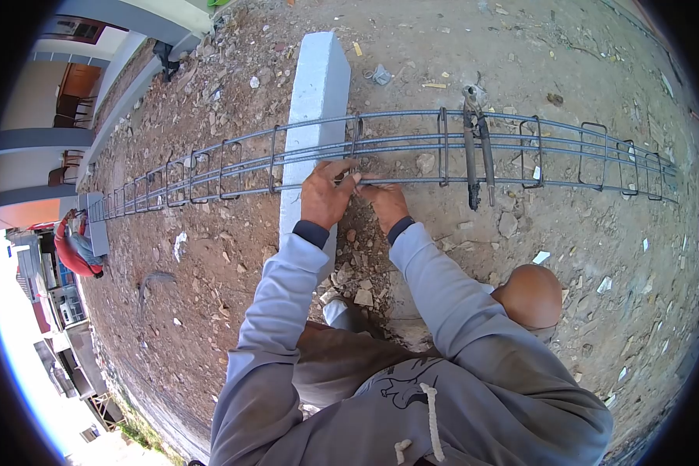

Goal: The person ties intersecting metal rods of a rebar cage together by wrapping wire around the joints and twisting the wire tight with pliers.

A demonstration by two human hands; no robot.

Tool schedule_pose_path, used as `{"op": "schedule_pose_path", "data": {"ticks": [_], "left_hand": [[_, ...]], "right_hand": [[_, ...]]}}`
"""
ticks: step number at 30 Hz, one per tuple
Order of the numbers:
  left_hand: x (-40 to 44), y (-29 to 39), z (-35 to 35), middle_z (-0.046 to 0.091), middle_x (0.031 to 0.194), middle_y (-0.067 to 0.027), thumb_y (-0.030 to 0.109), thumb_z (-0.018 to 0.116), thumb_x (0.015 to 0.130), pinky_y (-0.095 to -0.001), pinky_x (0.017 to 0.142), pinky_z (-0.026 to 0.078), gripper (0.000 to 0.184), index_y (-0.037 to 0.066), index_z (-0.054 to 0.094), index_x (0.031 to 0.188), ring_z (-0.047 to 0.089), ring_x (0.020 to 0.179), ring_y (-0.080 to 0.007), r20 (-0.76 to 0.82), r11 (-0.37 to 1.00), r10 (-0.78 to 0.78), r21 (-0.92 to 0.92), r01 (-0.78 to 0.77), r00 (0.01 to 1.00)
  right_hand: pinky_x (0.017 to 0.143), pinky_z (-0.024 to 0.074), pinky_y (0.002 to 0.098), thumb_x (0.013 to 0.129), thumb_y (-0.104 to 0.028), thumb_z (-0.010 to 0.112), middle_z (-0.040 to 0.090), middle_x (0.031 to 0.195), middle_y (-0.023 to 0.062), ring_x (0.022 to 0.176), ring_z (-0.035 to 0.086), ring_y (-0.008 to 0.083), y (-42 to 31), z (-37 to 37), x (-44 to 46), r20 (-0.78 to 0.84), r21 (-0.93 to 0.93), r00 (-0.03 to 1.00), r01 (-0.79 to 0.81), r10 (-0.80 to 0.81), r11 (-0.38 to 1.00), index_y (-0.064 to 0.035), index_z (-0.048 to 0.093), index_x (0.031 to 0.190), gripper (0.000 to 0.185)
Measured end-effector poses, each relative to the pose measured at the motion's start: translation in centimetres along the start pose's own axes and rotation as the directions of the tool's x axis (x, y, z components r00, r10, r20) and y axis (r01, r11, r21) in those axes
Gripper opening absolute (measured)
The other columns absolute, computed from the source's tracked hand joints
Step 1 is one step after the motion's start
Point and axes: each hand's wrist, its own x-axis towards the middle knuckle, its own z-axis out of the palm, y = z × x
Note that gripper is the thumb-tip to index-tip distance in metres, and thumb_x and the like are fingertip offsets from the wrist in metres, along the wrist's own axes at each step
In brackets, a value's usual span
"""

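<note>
A long cage of steel reinforcing bars (404,147) with square stirrups (443,147) runs across the view, resting over a pale block-like beam (318,93). My left hand (325,193) is closed at the cage's near bar, thumb and fingers pinched together beside the beam. Just right of it, my right hand (384,203) has its fingers bent in at the same bar, also closed. Whatever small thing lies between the fingertips is too hidden to make out. A pair of worn pincers (471,155) hangs over the bars to the right of my hands.
Stony, rubble-strewn soil (233,256) surrounds the cage. A person in red (76,247) bends at the cage's far left end, by another pale block (95,225). A rounded brown object (530,297) sits by my right arm. Building fronts (35,140) line the left.
</note>
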Motion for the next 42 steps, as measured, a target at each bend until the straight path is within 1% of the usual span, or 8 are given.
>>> {"op": "schedule_pose_path", "data": {"ticks": [8, 14, 22, 28, 31, 36, 40, 42], "left_hand": [[0.1, 0.4, -0.9, 0.066, 0.085, -0.0146, 0.022, 0.065, 0.081, -0.0313, 0.072, 0.049, 0.021, 0.003, 0.07, 0.091, 0.065, 0.079, -0.0257, -0.046, 0.999, -0.031, 0.025, 0.032, 0.998], [0.2, 0.3, -1.0, 0.067, 0.082, -0.0175, 0.027, 0.064, 0.081, -0.0366, 0.071, 0.05, 0.025, 0.004, 0.07, 0.087, 0.064, 0.076, -0.0331, -0.058, 0.992, -0.116, -0.049, 0.113, 0.992], [0.4, 0.6, -1.9, 0.068, 0.073, -0.0133, 0.027, 0.063, 0.083, -0.0293, 0.066, 0.05, 0.03, -0.001, 0.069, 0.092, 0.066, 0.069, -0.0208, 0.013, 0.981, -0.189, -0.036, 0.189, 0.982], [-0.5, 1.7, -2.7, 0.069, 0.078, -0.0147, 0.025, 0.063, 0.083, -0.0283, 0.071, 0.05, 0.028, 0.001, 0.069, 0.095, 0.066, 0.075, -0.0204, 0.081, 0.981, -0.185, -0.051, 0.189, 0.979], [-1.5, 0.7, -1.5, 0.067, 0.085, -0.016, 0.025, 0.06, 0.085, -0.032, 0.073, 0.05, 0.024, 0.005, 0.071, 0.092, 0.065, 0.078, -0.0283, -0.06, 0.999, -0.053, 0.005, 0.053, 0.997], [-3.6, -1.0, 0.7, 0.068, 0.097, -0.015, 0.012, 0.062, 0.085, -0.0263, 0.079, 0.048, 0.023, -0.002, 0.067, 0.102, 0.063, 0.088, -0.0181, -0.142, 0.942, -0.231, -0.279, 0.185, 0.963], [-4.9, 0.0, 2.8, 0.066, 0.103, -0.0121, 0.01, 0.059, 0.088, -0.025, 0.084, 0.046, 0.027, -0.008, 0.062, 0.108, 0.06, 0.094, -0.0165, -0.124, 0.644, -0.454, -0.73, 0.229, 0.882], [-5.2, -0.1, 3.2, 0.065, 0.102, -0.0117, 0.011, 0.059, 0.088, -0.0258, 0.084, 0.046, 0.026, -0.006, 0.062, 0.108, 0.06, 0.093, -0.0171, -0.112, 0.577, -0.499, -0.783, 0.233, 0.859]], "right_hand": [[0.064, 0.0433, 0.0286, 0.081, -0.007, 0.059, 0.063, 0.078, 0.0019, 0.068, 0.054, 0.0126, 0.8, 1.1, -0.6, -0.153, -0.285, 0.988, -0.056, 0.012, 0.957, -0.0029, 0.066, 0.089, 0.011], [0.07, 0.0465, 0.0473, 0.084, -0.019, 0.056, 0.063, 0.086, 0.0178, 0.074, 0.059, 0.0404, 2.0, 2.0, -1.9, -0.008, -0.773, 0.809, 0.368, -0.588, 0.517, -0.0047, 0.064, 0.092, 0.018], [0.067, 0.0497, 0.0476, 0.087, -0.027, 0.054, 0.063, 0.083, 0.0183, 0.075, 0.062, 0.0381, 0.2, 3.9, -3.1, -0.02, -0.944, 0.897, 0.129, -0.442, 0.304, -0.0034, 0.059, 0.085, 0.024], [0.063, 0.0511, 0.0478, 0.083, -0.022, 0.056, 0.064, 0.078, 0.0184, 0.072, 0.064, 0.0364, -0.5, 4.3, -2.7, 0.007, -0.978, 0.921, 0.088, -0.39, 0.191, -0.0021, 0.06, 0.084, 0.02], [0.063, 0.0517, 0.0476, 0.08, -0.02, 0.057, 0.064, 0.078, 0.0192, 0.071, 0.065, 0.0368, -0.8, 4.4, -2.5, 0.019, -0.981, 0.937, 0.085, -0.348, 0.175, -0.0008, 0.06, 0.083, 0.019], [0.062, 0.0522, 0.0475, 0.081, -0.023, 0.056, 0.064, 0.078, 0.0201, 0.07, 0.065, 0.037, -1.5, 4.4, -2.4, 0.027, -0.98, 0.941, 0.091, -0.336, 0.176, 0.0, 0.059, 0.082, 0.023], [0.061, 0.0516, 0.0468, 0.083, -0.026, 0.054, 0.064, 0.073, 0.0196, 0.067, 0.064, 0.0364, -1.7, 4.3, -2.5, 0.052, -0.979, 0.929, 0.12, -0.366, 0.163, -0.0016, 0.059, 0.08, 0.025], [0.06, 0.0513, 0.0463, 0.084, -0.027, 0.053, 0.064, 0.071, 0.0193, 0.065, 0.064, 0.0362, -1.9, 4.4, -2.5, 0.059, -0.98, 0.924, 0.126, -0.378, 0.156, -0.0025, 0.059, 0.078, 0.026]]}}
